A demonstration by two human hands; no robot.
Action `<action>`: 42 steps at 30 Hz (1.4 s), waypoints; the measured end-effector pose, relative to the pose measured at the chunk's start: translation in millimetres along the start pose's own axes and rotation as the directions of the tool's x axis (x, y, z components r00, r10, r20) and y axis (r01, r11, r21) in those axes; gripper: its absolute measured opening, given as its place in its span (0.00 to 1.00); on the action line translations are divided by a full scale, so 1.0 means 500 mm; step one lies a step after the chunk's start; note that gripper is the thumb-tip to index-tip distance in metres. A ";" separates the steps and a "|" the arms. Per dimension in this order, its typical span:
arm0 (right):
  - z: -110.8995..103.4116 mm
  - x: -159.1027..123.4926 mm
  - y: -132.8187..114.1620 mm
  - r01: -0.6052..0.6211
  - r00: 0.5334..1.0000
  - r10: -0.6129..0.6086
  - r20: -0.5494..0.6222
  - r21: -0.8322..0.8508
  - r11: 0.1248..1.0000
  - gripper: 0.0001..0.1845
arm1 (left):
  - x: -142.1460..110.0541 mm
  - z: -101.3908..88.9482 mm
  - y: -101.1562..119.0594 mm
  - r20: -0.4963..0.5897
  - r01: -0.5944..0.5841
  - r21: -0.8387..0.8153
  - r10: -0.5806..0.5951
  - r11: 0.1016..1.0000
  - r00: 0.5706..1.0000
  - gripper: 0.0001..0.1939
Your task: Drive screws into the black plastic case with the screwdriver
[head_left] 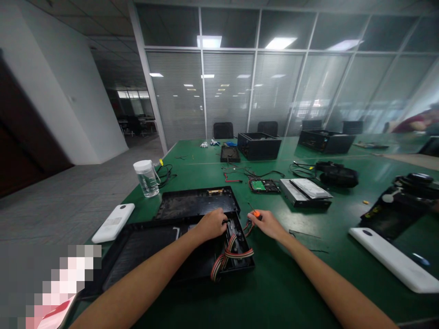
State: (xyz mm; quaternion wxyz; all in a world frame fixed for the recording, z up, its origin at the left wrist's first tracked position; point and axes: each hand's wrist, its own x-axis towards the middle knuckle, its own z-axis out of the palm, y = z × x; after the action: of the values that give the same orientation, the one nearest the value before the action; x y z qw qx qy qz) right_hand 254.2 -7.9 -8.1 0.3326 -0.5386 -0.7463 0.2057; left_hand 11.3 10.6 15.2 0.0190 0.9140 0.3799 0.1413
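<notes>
An open black computer case (144,256) lies on the green table (281,283) in front of me. My left hand (211,224) rests inside its far right corner, fingers curled down on a part I cannot make out. A striped ribbon cable (228,253) loops out of the case just below that hand. My right hand (265,224) is closed around a small screwdriver with an orange tip (256,213), held beside the case's right edge. A black cover panel (195,203) lies flat just behind the case.
A clear lidded jar (147,178) and a white panel (113,222) stand left. A bare drive (263,185), an optical drive (305,192), black cables (336,176), more cases (259,145) and a white panel (394,260) lie beyond and right. Glass partitions rise behind the table.
</notes>
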 end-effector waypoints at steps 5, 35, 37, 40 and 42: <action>-0.003 0.002 -0.005 -0.003 1.000 0.003 0.009 0.024 1.000 0.19 | 0.006 -0.006 -0.007 0.085 0.099 -0.034 -0.096 0.995 0.992 0.11; -0.047 -0.023 -0.072 0.184 0.893 -0.182 -0.412 -0.033 0.982 0.12 | 0.006 -0.026 -0.010 0.169 0.167 -0.202 -0.134 0.965 0.976 0.16; -0.042 -0.024 -0.078 0.193 0.904 -0.196 -0.381 -0.045 0.980 0.11 | 0.004 -0.031 -0.021 0.177 0.132 -0.206 -0.096 0.970 0.980 0.17; -0.030 -0.026 -0.089 0.220 0.915 -0.236 -0.327 -0.084 0.972 0.10 | 0.001 -0.032 -0.032 0.165 0.068 -0.222 -0.032 0.973 0.986 0.17; -0.021 -0.028 -0.095 0.246 0.917 -0.270 -0.293 -0.115 0.962 0.10 | 0.001 -0.029 -0.034 0.141 0.037 -0.227 -0.005 0.973 0.990 0.16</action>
State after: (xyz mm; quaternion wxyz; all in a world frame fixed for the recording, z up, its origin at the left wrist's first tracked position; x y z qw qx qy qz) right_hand 232.8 -37.3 27.0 0.4479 -0.4730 -0.7574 0.0458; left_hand -4.1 21.8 26.6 0.1522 0.9092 0.3685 0.1199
